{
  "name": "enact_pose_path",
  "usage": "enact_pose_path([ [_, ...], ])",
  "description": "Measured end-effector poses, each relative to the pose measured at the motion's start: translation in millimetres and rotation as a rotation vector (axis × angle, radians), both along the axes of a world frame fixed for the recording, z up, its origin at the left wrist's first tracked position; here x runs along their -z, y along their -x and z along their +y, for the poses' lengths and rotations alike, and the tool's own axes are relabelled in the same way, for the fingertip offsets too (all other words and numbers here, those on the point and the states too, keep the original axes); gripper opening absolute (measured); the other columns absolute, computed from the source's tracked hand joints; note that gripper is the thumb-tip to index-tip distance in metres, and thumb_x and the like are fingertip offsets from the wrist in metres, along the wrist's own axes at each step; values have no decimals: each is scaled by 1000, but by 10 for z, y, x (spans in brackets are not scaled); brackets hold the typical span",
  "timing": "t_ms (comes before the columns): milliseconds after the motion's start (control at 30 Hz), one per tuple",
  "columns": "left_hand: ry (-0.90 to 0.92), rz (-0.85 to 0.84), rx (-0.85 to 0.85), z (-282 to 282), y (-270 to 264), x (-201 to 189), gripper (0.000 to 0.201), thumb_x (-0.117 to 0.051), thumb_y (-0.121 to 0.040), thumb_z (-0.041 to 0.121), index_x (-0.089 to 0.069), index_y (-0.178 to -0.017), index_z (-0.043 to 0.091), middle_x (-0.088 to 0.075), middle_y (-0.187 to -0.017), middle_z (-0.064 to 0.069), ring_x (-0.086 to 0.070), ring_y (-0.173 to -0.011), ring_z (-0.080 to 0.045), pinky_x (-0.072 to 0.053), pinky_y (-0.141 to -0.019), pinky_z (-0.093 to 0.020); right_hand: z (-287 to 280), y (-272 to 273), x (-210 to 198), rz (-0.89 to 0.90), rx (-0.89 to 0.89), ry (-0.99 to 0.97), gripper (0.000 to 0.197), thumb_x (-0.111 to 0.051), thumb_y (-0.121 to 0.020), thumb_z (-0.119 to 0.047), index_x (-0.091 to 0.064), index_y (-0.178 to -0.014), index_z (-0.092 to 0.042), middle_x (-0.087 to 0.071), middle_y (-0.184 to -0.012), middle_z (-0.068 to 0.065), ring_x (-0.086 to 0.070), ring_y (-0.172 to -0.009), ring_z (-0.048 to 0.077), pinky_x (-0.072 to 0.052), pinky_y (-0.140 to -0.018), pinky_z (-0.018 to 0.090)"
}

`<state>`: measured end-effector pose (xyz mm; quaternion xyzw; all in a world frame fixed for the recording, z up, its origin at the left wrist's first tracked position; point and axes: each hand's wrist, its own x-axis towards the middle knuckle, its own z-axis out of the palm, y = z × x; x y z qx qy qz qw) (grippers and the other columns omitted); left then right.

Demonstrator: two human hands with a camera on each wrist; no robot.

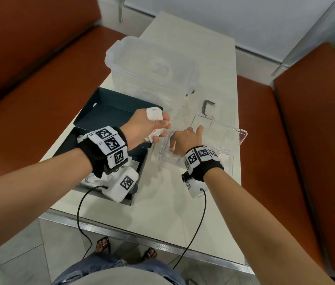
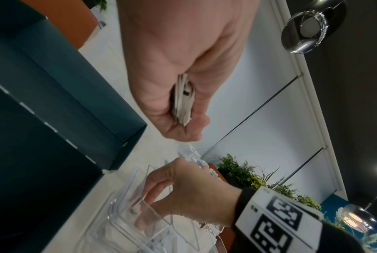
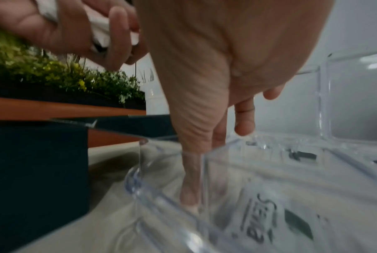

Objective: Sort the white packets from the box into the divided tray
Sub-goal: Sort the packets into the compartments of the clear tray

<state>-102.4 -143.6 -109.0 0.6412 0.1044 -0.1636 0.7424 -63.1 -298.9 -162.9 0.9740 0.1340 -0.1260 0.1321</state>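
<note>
ITEM: left hand (image 1: 141, 128). Fingers and thumb clamped on a small stack of white packets (image 1: 154, 114), held above the gap btwn box and tray. Judged a supply hand: keeps stock close so the other hand need not reach back to the box. Qty in stack: at least 2 edges show in the left wrist view (image 2: 182, 101); exact no. cannot be told.

ITEM: right hand (image 1: 185, 139). Thumb and some fingers down inside the tray's near-left compartment, index finger pointing away over the rim. Prob. seating a packet flat; whether it pinches anything cannot be told, blurred through the plastic.

ITEM: divided tray (image 1: 242, 134). Clear plastic, 1 pc, right of the box on the table (image 1: 183, 202). White packets lie in the near compartments; no. unclear. Far compartments look bare.

ITEM: box (image 1: 109, 108). Dark teal card, 1 pc, open, lid part lying alongside. More white packets (image 1: 89, 178) show under the left wrist unit; count hidden.

ITEM: clear lidded container (image 1: 152, 64). 1 pc, behind the box, shut.

ITEM: small dark bracket (image 1: 208, 106), 1 pc, beyond the tray.
</note>
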Motion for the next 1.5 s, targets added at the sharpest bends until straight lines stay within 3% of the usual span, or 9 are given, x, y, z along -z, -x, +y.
enact_pose_path([
  [267,43,29,-14,16,-2,18,14,-66,-89,3,-65,-102,7,-67,-94,-14,-63,-69,-21,-45,-45,-22,76,83,56,-25,12,41,20,-58,-87,-11,-65,-97,-26,-64,-99,-3,-46,-114,24,-18,-106,48],
  [433,160,143,-22,-7,-14,-5,13,-68,-90,17,-64,-99,9,-70,-98,-14,-66,-68,-21,-48,-48,-23,-16,88,-28,15,24,-50,14,-58,-89,-23,-68,-98,-27,-67,-99,-4,-50,-111,22,-19,-104,49],
  [700,370,299,11,-79,-22,-36,31,-48,-100,30,-59,-114,6,-72,-101,-17,-71,-81,-27,-57,-54,-28,-132,346,-515,-156,299,-1143,9,-64,-86,-34,-69,-91,-30,-69,-80,-9,-60,-77,5,-46,-76,25],
  [800,388,268,55,-137,-8,-32,28,-43,-99,20,-57,-118,5,-65,-116,-19,-69,-86,-25,-60,-67,-35,-116,491,-566,-44,246,-1151,32,-74,-79,-38,-69,-106,-22,-62,-86,-13,-54,-80,-3,-40,-64,7],
  [1000,433,207,139,-356,22,-83,35,-39,-94,-5,-52,-125,3,-56,-125,-24,-63,-103,-37,-61,-71,-45,-394,552,-607,10,479,-1370,17,-74,-82,-17,-67,-95,-9,-66,-84,1,-61,-74,14,-51,-68,26],
  [1167,358,172,180,-463,16,-115,32,-42,-92,-14,-57,-115,3,-63,-115,-24,-71,-89,-34,-61,-69,-42,-742,525,-688,14,604,-1592,9,-57,-94,-6,-66,-93,-5,-66,-74,3,-61,-61,12,-53,-62,24],
  [1267,302,173,174,-506,6,-114,34,-43,-93,-13,-56,-119,3,-64,-118,-23,-70,-95,-35,-61,-70,-41,-1030,455,-686,-119,603,-1459,10,-58,-93,-5,-67,-93,-10,-66,-70,-3,-62,-58,9,-54,-59,21],
  [1433,286,171,177,-571,28,-110,33,-43,-94,-12,-58,-119,3,-63,-121,-23,-68,-100,-35,-61,-71,-40,-1344,335,-455,-167,467,-835,22,-55,-93,-7,-71,-106,-13,-69,-93,7,-62,-76,18,-50,-72,14],
  [1500,284,173,180,-590,36,-110,34,-43,-94,-12,-57,-121,3,-63,-121,-23,-68,-101,-35,-61,-71,-40,-1391,320,-355,-148,503,-676,29,-47,-95,-8,-71,-108,-17,-65,-111,12,-62,-93,28,-52,-85,28],
])
